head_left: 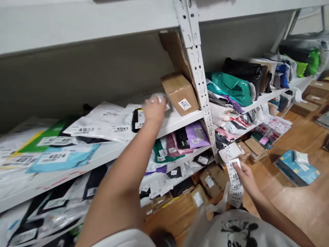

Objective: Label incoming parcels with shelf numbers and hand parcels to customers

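Observation:
My left hand [153, 111] reaches onto the white shelf, its fingers closed over a small clear-wrapped package [167, 103]. Just right of it stands a brown cardboard box [181, 94] with a label reading 1014. A black packet [135, 120] with a white label lies close on the left, partly hidden by that hand. Lower down, my right hand [245, 176] pinches a strip of printed number labels [235, 185] by its upper end. The strip hangs down in front of my shirt.
White mailing bags [102, 120], a green bag [47, 137] and a light blue bag [63, 157] lie along the shelf. A perforated white post [197, 68] divides the racks. Cardboard boxes [213, 180] and a blue package [295, 168] sit on the wooden floor.

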Demonstrator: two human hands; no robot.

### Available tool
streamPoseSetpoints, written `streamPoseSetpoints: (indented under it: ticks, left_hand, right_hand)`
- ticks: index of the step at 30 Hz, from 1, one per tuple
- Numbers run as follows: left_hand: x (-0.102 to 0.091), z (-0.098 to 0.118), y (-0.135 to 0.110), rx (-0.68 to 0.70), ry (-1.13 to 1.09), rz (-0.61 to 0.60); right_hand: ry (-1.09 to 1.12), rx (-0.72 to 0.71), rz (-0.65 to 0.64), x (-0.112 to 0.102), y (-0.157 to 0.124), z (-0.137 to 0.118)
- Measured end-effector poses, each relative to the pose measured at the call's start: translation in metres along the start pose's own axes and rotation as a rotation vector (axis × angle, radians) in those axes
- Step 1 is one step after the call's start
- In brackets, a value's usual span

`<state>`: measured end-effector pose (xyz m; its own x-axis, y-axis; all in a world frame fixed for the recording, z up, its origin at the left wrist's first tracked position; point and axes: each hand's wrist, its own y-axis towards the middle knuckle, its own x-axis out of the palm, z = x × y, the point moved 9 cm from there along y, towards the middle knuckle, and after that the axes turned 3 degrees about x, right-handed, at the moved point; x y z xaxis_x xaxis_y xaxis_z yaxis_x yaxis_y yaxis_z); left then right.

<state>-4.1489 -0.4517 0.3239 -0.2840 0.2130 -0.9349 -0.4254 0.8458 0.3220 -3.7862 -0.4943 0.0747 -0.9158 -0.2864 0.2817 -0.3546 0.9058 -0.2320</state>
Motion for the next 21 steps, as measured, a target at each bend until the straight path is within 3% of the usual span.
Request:
streamPoseSetpoints:
  ticks: [3,7,11,16,19,21]
  left_hand:
    - [0.001,-0.013,-0.014,0.003,-0.001,-0.018]
    - [0.019,-0.019,-0.029,0.040,-0.098,0.037]
    - [0.040,-0.029,-0.033,-0.025,-0.224,0.054]
    - [0.049,-0.040,-0.035,-0.127,-0.301,0.062]
    - [0.045,-0.030,-0.055,-0.202,-0.391,0.124]
    - [0.037,-0.003,-0.087,-0.171,-0.488,0.250]
  right_hand:
    - [-0.016,-0.006,-0.008,-0.004,0.005,-0.001]
    - [-0.045,-0.025,-0.028,-0.007,0.016,-0.001]
    - [-0.047,-0.059,-0.060,-0.005,0.025,-0.001]
    - [-0.094,-0.071,-0.085,-0.001,0.033,0.002]
    - [-0.097,-0.063,-0.095,0.000,0.036,0.006]
    - [-0.106,-0.060,-0.101,-0.001,0.038,0.010]
